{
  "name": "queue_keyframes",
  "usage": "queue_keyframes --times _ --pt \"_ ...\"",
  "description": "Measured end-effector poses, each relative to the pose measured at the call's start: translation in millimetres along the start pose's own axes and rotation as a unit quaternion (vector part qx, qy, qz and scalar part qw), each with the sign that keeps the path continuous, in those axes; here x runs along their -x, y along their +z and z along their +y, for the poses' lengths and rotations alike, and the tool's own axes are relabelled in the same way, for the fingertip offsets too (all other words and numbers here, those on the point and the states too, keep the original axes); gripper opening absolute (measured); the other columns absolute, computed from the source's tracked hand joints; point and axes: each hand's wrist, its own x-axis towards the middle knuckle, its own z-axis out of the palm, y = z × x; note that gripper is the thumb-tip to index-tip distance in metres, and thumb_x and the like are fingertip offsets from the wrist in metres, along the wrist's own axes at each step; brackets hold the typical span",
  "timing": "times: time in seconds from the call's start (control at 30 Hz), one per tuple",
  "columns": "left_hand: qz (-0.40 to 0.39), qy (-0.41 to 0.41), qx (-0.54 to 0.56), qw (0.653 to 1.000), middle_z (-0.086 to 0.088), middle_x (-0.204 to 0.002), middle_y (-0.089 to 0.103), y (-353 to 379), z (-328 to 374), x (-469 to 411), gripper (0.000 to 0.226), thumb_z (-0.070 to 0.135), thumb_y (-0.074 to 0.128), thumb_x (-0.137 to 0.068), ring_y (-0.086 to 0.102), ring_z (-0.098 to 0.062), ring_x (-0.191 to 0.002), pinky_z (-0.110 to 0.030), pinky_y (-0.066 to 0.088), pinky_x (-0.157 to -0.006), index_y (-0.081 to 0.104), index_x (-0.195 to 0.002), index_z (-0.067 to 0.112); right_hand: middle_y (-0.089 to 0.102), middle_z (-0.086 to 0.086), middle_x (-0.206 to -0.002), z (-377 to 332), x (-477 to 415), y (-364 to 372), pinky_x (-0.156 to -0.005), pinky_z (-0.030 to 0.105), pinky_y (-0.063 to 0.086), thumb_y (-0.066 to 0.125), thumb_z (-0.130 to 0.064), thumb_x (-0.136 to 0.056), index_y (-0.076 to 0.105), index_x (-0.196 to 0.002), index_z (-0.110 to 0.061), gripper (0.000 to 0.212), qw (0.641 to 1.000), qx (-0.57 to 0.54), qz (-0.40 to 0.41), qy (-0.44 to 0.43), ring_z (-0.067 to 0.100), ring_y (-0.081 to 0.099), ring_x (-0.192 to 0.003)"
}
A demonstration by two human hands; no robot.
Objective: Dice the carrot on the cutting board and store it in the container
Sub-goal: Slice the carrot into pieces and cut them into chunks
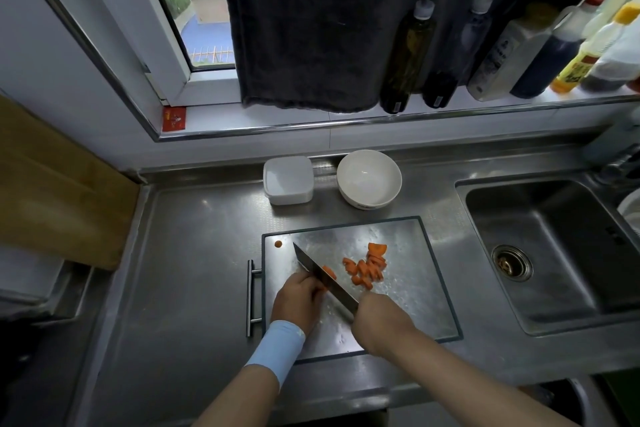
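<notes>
A steel cutting board [408,302] lies on the counter in front of me. My right hand [377,321] grips the handle of a knife [320,270], whose blade slants up to the left. My left hand [298,296] presses down a carrot piece [330,272] right against the blade; most of that piece is hidden under my fingers. Several cut carrot chunks [367,267] lie in a heap to the right of the blade. One small carrot slice [278,244] sits at the board's far left corner. A white square container [288,179] with its lid on stands behind the board.
A white bowl [369,178] stands beside the container. A sink [554,253] lies to the right of the board. Bottles [408,52] line the window sill above. A wooden board [52,191] leans at the left. The cutting board's bar handle [250,298] juts out left.
</notes>
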Motion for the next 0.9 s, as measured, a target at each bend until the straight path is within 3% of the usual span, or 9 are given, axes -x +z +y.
queue_keyframes --times 0.13,0.43,0.73,0.8,0.9 --pt "-0.002 -0.006 0.003 1.000 0.010 -0.101 0.066 2.1 -3.9 -0.5 0.009 0.028 0.067 -0.087 0.061 -0.010 -0.090 -0.010 0.039 -0.083 0.073 -0.093 0.029 0.055 -0.001 -0.089 0.5 -12.5 3.8 -0.060 0.019 0.040 0.056 -0.017 -0.095 0.051 -0.099 -0.019 0.006 1.000 0.000 -0.010 -0.003 0.015 0.057 -0.076" --pt "-0.003 0.017 -0.008 1.000 0.007 -0.101 0.066 2.7 -6.0 0.2 0.011 0.023 0.066 -0.085 0.059 -0.011 -0.092 -0.010 0.036 -0.080 0.074 -0.093 0.025 0.058 0.005 -0.091 -6.3 -29.7 18.7 -0.066 0.028 0.041 0.052 -0.020 -0.097 0.060 -0.105 -0.014 0.013 1.000 0.001 0.015 -0.008 0.022 0.058 -0.082" --pt "-0.008 0.031 -0.012 0.999 0.005 -0.107 0.062 0.5 -5.6 2.9 0.012 0.020 0.061 -0.087 0.058 -0.015 -0.096 -0.016 0.042 -0.081 0.072 -0.092 0.023 0.059 0.005 -0.091 -6.6 -25.6 15.4 -0.050 0.021 0.027 0.048 -0.021 -0.099 0.050 -0.092 -0.019 0.007 0.999 -0.009 0.022 -0.031 0.022 0.053 -0.079" --pt "-0.004 0.030 -0.012 0.999 0.005 -0.105 0.064 0.2 -6.5 4.3 0.013 0.020 0.061 -0.088 0.060 -0.016 -0.095 -0.016 0.041 -0.080 0.073 -0.093 0.024 0.065 0.009 -0.105 -6.0 -20.7 13.8 -0.052 0.020 0.027 0.047 -0.019 -0.099 0.051 -0.095 -0.018 0.006 0.999 -0.008 0.032 -0.035 0.022 0.053 -0.080" --pt "0.006 0.032 0.000 0.999 0.006 -0.106 0.066 -1.5 -5.6 5.5 0.014 0.023 0.065 -0.087 0.061 -0.015 -0.095 -0.016 0.043 -0.084 0.073 -0.097 0.028 0.065 0.008 -0.112 -3.5 -10.7 14.6 -0.069 0.024 0.039 0.046 -0.015 -0.098 0.056 -0.108 -0.014 0.014 0.998 -0.008 0.049 -0.030 0.025 0.063 -0.096"
